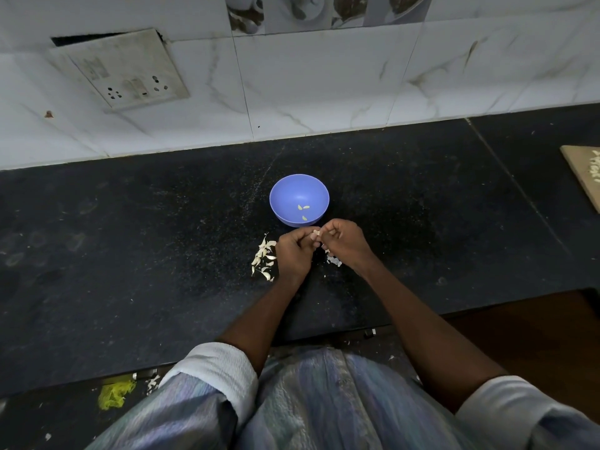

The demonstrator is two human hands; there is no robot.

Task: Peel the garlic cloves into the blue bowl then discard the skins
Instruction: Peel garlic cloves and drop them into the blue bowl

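While skins (263, 258) litter the counter (130, 238), both grips (319, 236) pinching one clove (316, 233) beside bowl (285, 193).

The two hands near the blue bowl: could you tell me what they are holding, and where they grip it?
Both the left hand and right hand pinch one small garlic clove between their fingertips, one on each side; the exact grip points are too small to see.

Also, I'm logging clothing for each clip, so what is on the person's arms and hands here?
Both hands are bare: the left hand and the right hand show no gloves, and no rings or watch can be made out. The forearms are uncovered. Pale white sleeves are rolled up near the elbows.
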